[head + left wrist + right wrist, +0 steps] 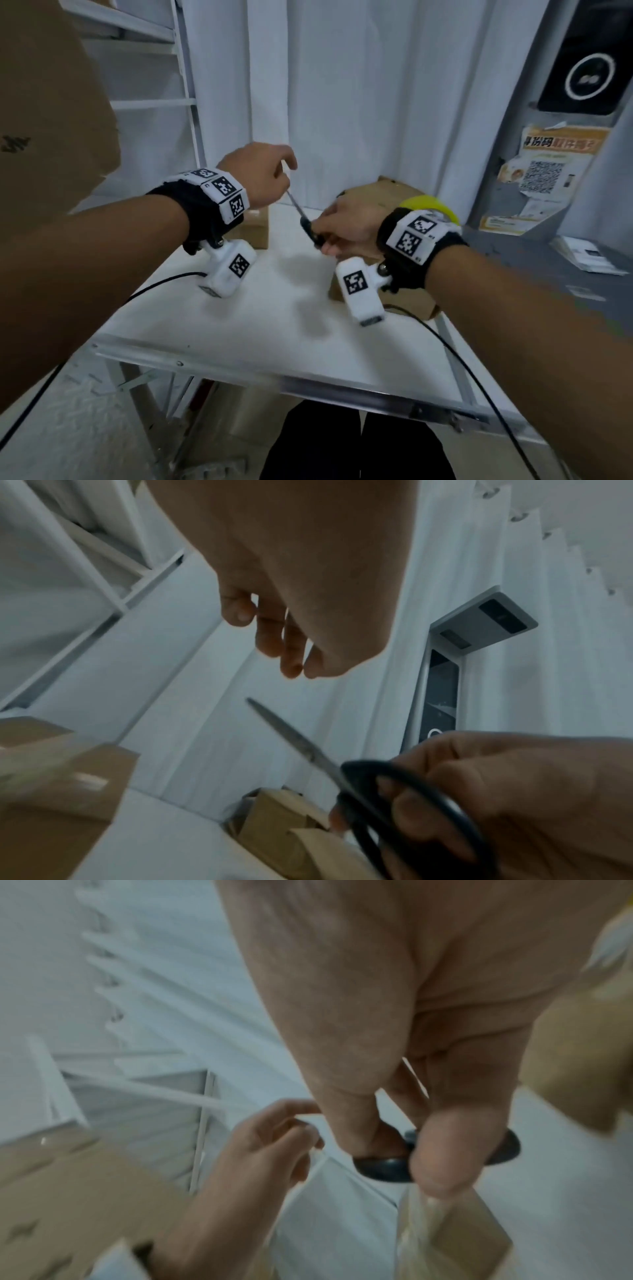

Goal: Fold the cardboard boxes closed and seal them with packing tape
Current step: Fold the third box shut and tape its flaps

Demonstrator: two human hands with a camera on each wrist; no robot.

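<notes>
My right hand grips black-handled scissors, fingers through the loops, above the white table. The shut blade points up toward my left hand. That hand is raised, thumb and fingertips pinched together on what looks like a thin strip of clear tape, faint and blurred. A small brown box stands behind my left wrist. Under my right hand sits another cardboard box, and shiny clear tape lies over the box below it in the right wrist view.
A yellow tape roll shows behind my right wrist. A large cardboard sheet leans at the left by white shelving. White curtains hang behind the table. The table's metal front edge is near my legs.
</notes>
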